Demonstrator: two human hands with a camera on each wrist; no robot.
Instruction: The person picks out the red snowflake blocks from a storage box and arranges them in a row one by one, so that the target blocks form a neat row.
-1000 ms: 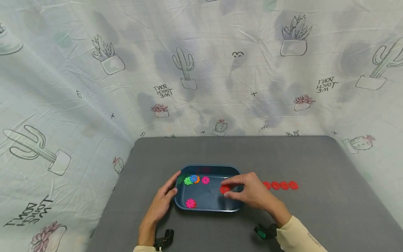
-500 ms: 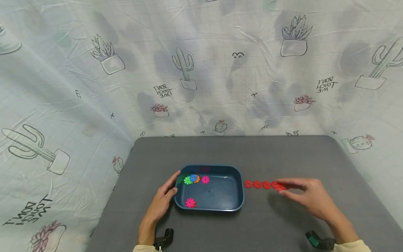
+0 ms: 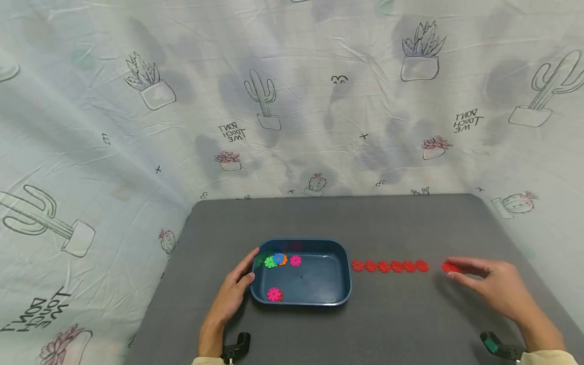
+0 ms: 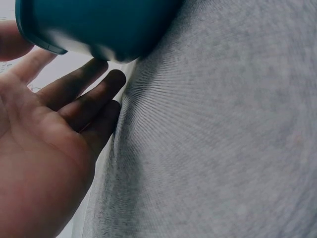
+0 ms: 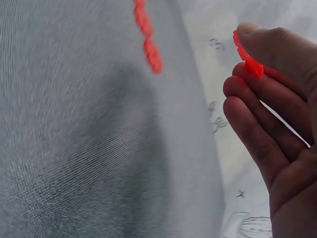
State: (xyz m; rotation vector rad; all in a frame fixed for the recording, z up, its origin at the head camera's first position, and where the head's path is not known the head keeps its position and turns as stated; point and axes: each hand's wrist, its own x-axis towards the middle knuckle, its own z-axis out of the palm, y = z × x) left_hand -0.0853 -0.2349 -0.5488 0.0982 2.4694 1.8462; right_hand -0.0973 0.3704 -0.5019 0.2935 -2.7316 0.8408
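My left hand [image 3: 231,291] rests at the left end of a dark blue tray [image 3: 301,305]; in the left wrist view its fingers lie fairly straight by the tray's wall [image 4: 94,29]. Inside the tray are notched plastic snowflake discs: a pink disc [image 3: 295,260], a blue disc [image 3: 278,258] overlapping green and orange ones, and another pink disc [image 3: 274,294] over a red one. Off to the right, my right hand [image 3: 502,286] pinches a red snowflake disc [image 3: 449,267] between thumb and fingers, close over the table. The right wrist view shows this red disc [image 5: 253,67] nearly edge-on.
A straight row of several red discs [image 3: 384,266] runs rightward from the tray's right side, stopping short of the held disc. The grey table [image 3: 319,218] meets a patterned cloth backdrop [image 3: 296,126] at the back and sides.
My right hand has moved from over the tray rightward along the red row and past its end, with a red disc now in its pinch. The left hand has stayed at the tray.
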